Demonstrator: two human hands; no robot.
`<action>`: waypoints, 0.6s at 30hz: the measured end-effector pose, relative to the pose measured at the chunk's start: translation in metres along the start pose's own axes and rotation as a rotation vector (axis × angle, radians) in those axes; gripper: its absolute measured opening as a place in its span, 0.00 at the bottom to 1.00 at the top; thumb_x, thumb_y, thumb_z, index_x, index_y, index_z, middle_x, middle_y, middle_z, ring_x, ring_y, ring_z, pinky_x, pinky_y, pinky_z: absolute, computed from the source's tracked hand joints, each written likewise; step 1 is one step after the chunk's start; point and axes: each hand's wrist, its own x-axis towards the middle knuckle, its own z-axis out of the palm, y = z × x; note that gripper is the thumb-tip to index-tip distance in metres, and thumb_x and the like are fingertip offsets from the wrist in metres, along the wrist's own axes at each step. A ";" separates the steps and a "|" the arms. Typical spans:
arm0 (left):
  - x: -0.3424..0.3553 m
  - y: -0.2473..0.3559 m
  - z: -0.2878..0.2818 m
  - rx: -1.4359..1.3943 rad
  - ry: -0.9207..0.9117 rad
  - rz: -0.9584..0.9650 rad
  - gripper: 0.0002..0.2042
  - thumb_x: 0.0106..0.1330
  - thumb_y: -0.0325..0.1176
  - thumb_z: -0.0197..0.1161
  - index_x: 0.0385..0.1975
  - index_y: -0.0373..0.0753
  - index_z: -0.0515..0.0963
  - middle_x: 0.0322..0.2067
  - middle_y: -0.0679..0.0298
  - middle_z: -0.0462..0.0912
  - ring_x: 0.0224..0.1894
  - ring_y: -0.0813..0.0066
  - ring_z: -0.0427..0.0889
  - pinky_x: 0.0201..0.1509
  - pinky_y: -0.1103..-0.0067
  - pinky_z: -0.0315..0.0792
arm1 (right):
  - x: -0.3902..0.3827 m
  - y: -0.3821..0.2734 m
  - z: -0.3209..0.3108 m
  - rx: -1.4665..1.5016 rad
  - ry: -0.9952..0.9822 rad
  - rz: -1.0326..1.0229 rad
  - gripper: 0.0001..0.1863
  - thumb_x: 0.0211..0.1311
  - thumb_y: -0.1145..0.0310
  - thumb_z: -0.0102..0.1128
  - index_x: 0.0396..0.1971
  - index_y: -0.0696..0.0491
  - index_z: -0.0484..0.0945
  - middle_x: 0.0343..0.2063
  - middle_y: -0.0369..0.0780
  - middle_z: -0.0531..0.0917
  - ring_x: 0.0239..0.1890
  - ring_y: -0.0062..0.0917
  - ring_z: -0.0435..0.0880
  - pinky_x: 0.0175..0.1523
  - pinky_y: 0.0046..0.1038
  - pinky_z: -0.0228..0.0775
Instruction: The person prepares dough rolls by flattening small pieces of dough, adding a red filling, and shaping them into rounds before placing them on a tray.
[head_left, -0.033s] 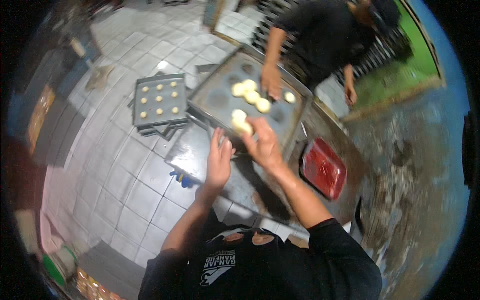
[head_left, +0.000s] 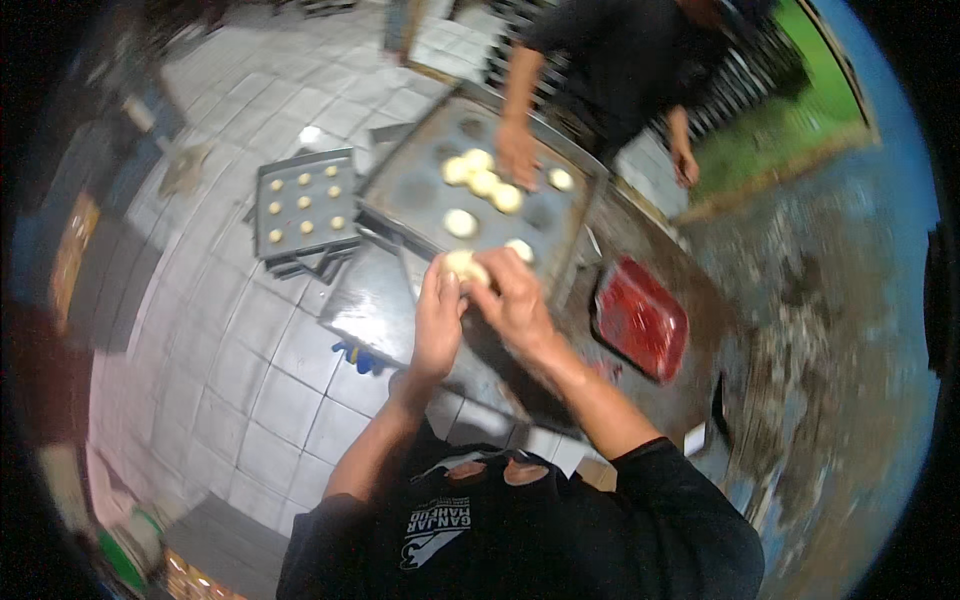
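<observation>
A pale yellow dough ball (head_left: 462, 264) is held between my two hands over the near edge of a large dark baking tray (head_left: 400, 193). My left hand (head_left: 437, 315) presses its fingers and thumb against the dough's left side. My right hand (head_left: 515, 295) grips it from the right with curled fingers; these partly cover the dough. On the tray just beyond my hands lie a single dough ball (head_left: 460, 223) and another dough ball (head_left: 518, 250). Farther back, several dough balls (head_left: 483, 183) sit in a touching cluster, with one dough ball (head_left: 561, 180) apart to the right.
Across the tray, a co-worker's hand (head_left: 517, 152) rests beside the clustered dough. To the left, a smaller tray (head_left: 288, 235) with rows of small dough balls tops a stack. A red tray (head_left: 645, 325) lies on the table at right. White floor tiles (head_left: 285, 385) show at left.
My right hand has brought the dough down to my left hand, which was open and has closed on it. Two dough balls on the near part of the tray now show more fully.
</observation>
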 end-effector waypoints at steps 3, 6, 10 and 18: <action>-0.042 -0.039 0.050 -0.004 -0.207 -0.056 0.18 0.83 0.42 0.43 0.46 0.34 0.75 0.37 0.64 0.80 0.37 0.78 0.76 0.42 0.77 0.73 | -0.086 -0.032 -0.051 0.113 0.200 0.382 0.17 0.59 0.73 0.70 0.48 0.60 0.80 0.42 0.44 0.81 0.39 0.31 0.82 0.43 0.30 0.77; -0.103 -0.073 0.091 0.530 -0.236 -0.025 0.18 0.80 0.42 0.50 0.37 0.33 0.77 0.28 0.64 0.78 0.34 0.80 0.76 0.39 0.77 0.71 | -0.174 -0.034 -0.090 0.314 0.244 0.632 0.16 0.64 0.71 0.62 0.50 0.60 0.80 0.41 0.46 0.82 0.42 0.32 0.82 0.47 0.31 0.74; -0.167 -0.159 0.113 0.408 -0.360 -0.081 0.17 0.79 0.43 0.52 0.32 0.35 0.75 0.26 0.66 0.74 0.29 0.80 0.71 0.32 0.73 0.67 | -0.297 -0.017 -0.107 0.686 0.401 0.941 0.16 0.67 0.71 0.64 0.51 0.60 0.80 0.39 0.40 0.84 0.41 0.21 0.82 0.47 0.23 0.73; -0.269 -0.227 0.145 0.460 -0.540 -0.302 0.21 0.77 0.46 0.54 0.56 0.32 0.76 0.44 0.60 0.83 0.43 0.76 0.79 0.46 0.76 0.73 | -0.426 -0.038 -0.176 0.873 0.829 0.908 0.14 0.68 0.76 0.62 0.51 0.62 0.79 0.40 0.39 0.87 0.43 0.17 0.83 0.51 0.22 0.75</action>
